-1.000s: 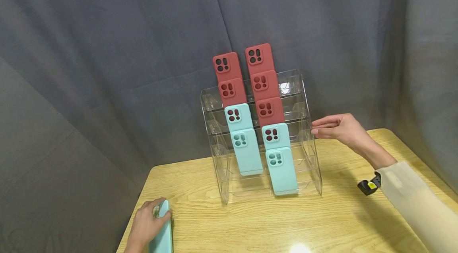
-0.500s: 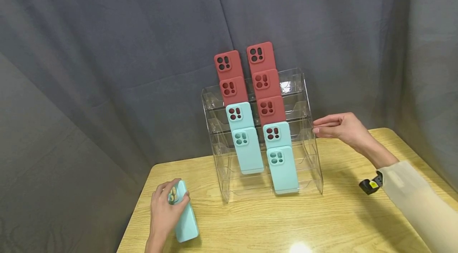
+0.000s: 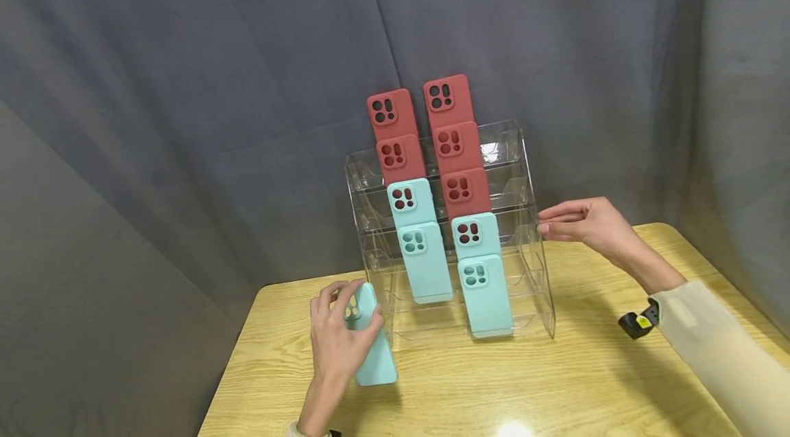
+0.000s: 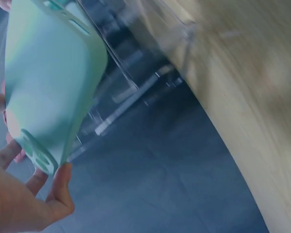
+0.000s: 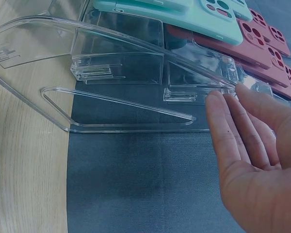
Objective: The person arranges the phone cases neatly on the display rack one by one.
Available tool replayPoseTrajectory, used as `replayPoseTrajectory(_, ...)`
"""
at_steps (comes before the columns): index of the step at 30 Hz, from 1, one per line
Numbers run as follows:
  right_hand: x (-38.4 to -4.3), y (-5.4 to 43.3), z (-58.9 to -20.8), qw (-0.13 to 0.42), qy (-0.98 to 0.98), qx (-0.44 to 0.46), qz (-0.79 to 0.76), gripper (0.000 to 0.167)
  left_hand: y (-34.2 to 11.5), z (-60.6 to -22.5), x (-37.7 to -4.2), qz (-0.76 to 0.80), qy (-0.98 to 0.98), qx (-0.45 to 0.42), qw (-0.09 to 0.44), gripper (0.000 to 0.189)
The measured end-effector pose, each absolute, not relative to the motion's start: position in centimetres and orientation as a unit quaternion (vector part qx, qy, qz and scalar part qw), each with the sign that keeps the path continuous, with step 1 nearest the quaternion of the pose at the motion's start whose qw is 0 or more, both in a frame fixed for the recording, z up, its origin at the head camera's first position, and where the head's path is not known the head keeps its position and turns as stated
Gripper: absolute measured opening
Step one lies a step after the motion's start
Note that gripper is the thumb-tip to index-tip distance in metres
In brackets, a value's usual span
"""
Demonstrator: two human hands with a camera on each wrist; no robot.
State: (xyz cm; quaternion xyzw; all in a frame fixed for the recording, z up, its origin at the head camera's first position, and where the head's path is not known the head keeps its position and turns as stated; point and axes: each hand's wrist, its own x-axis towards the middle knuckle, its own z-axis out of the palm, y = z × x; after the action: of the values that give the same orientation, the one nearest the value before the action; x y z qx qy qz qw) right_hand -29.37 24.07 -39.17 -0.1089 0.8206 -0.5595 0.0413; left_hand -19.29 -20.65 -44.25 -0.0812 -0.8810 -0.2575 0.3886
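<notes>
My left hand (image 3: 338,337) pinches a mint-green phone case (image 3: 378,361) by its upper edges, in front of the rack's left side. The left wrist view shows the case (image 4: 48,82) with thumb and fingers around its camera-cutout end. A clear acrylic display rack (image 3: 546,286) stands on the table, holding two columns of cases. Red cases (image 3: 464,193) fill the upper tiers, mint cases (image 3: 487,303) the lower ones. At the rack's right side, my right hand (image 3: 592,221) pinches the side panel's edge; in the right wrist view, thumb and fingertips meet at the clear panel (image 5: 150,46).
The wooden table (image 3: 457,389) extends in front of the rack and to both sides. Behind it hangs a grey curtain (image 3: 247,80). The rack's left column reaches less low than its right one, with a bare bottom tier beneath it.
My left hand has carried the mint phone case from the table's front left, up and rightward to the rack's left side. The right hand stays at the rack's side.
</notes>
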Motion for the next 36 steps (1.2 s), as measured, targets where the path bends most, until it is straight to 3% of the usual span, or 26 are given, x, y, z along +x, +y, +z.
replayPoseTrajectory(14,-29.1,23.9,-39.2,0.048,0.821,-0.105,-0.559,0.055,-15.0,-45.4,-22.6,-0.214,-0.853,-0.136,0.456,0.045)
replayPoseTrajectory(36,-29.3,23.9,-39.2,0.039,0.822,-0.103,-0.558,0.054,-10.3,-46.4,-24.6,-0.173,-0.859,-0.105,0.470,0.047)
